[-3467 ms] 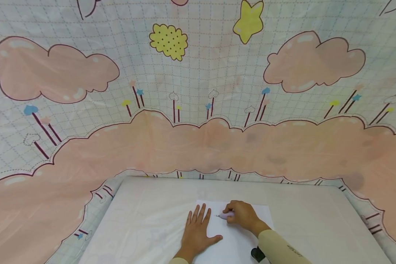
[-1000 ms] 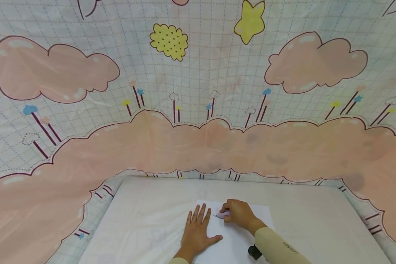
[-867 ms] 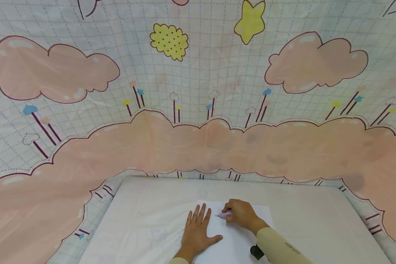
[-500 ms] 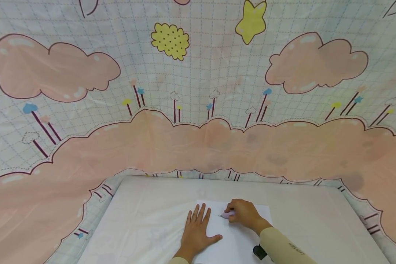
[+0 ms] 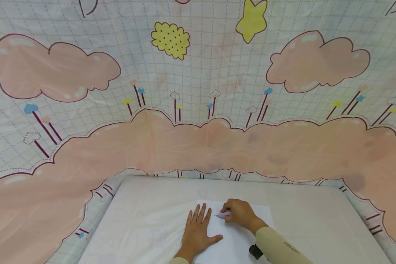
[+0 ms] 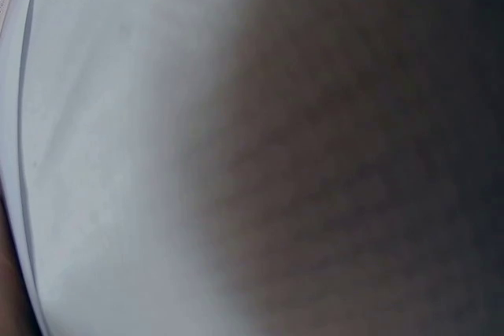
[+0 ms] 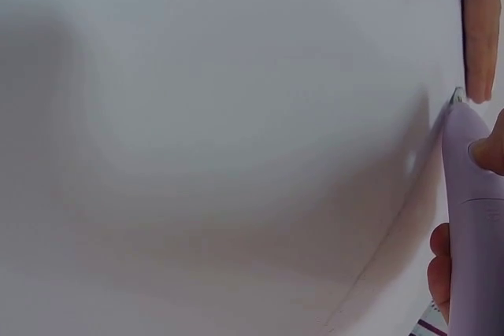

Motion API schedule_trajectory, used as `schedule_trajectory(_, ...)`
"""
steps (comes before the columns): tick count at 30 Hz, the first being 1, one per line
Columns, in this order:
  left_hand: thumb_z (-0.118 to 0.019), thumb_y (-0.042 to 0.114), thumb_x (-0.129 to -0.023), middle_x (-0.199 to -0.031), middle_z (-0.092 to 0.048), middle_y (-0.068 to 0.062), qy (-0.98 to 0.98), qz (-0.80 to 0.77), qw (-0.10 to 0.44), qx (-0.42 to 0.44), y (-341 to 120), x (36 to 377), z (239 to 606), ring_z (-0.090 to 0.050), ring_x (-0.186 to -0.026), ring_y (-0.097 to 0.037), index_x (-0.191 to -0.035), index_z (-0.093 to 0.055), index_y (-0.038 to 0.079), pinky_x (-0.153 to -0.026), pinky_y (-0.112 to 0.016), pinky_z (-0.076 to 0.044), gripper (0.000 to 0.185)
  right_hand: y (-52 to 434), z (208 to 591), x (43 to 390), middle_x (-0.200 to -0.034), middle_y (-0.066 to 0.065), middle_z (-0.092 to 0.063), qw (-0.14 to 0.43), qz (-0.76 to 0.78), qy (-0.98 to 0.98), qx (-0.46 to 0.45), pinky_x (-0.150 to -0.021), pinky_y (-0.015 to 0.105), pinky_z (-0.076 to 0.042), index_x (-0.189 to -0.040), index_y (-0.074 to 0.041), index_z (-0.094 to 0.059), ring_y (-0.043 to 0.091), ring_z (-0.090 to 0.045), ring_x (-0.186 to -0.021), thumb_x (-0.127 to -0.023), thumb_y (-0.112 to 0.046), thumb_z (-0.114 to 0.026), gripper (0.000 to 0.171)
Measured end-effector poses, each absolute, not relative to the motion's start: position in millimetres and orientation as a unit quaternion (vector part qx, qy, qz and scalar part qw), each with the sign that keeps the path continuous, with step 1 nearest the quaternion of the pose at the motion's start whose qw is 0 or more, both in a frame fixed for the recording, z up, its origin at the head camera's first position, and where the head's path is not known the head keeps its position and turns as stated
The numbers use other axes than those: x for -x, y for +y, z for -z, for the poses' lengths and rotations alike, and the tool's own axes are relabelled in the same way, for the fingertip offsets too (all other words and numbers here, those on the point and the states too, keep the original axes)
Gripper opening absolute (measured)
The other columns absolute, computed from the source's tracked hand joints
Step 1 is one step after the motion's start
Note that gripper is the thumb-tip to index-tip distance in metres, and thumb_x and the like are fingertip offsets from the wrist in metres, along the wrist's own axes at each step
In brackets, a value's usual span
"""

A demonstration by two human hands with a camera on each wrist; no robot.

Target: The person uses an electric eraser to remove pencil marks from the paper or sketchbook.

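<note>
My left hand (image 5: 197,234) lies flat on a white sheet of paper (image 5: 232,242), fingers spread and thumb pointing right. In my right hand (image 5: 242,213) is a thick lilac handheld tool (image 7: 475,249) with a small metal tip; its exact kind is unclear. The thumb (image 7: 492,151) presses near its front, and other fingers curl round its far side. The tip points left, close to my left fingers and at the paper. A faint thin line (image 7: 386,234) runs across the paper from the tip. A blurred brown shape fills most of the left wrist view.
A white-covered table (image 5: 145,212) lies under the paper. Behind and beside it hangs a patterned cloth (image 5: 198,150) with peach clouds and stars. A black wrist camera (image 5: 256,252) sits beneath the right sleeve (image 5: 278,246).
My right hand has slid the lilac tool left and right in short strokes; it is now slightly left of where it was half a second ago. My left hand stays in place.
</note>
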State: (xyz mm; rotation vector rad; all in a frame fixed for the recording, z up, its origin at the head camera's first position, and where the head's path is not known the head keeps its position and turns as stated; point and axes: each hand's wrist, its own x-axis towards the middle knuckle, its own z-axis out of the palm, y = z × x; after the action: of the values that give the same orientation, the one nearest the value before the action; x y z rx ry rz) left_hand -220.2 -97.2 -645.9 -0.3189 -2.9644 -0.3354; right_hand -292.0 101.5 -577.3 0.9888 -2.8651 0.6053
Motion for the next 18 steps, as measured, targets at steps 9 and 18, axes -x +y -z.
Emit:
schedule_trajectory(9, -0.034, 0.091, -0.075, -0.165, -0.018, -0.005, -0.986, 0.111, 0.065, 0.107, -97.4, 219.9, 644.7, -0.012, -0.153, -0.028, -0.154, -0.034, 0.018, -0.121, -0.054, -0.013, 0.108, 109.1, 580.7, 290.6, -0.087, -0.013, -0.067, 0.015, -0.216, -0.929, -0.301, -0.078, 0.034, -0.057, -0.09, -0.02, -0.076, 0.007, -0.063, -0.081, -0.071, -0.013, -0.077, 0.02)
schedule_trajectory(18, -0.038, 0.09, -0.076, -0.165, -0.017, -0.005, -0.986, 0.111, 0.061, 0.106, -97.3, 218.4, 639.9, -0.011, -0.153, -0.028, -0.155, -0.033, 0.018, -0.122, -0.053, -0.012, 0.106, 118.0, 584.8, 291.3, -0.087, -0.015, -0.066, 0.009, -0.243, -0.928, -0.281, -0.076, 0.033, -0.056, -0.092, -0.021, -0.076, 0.006, -0.061, -0.081, -0.072, -0.016, -0.078, 0.02)
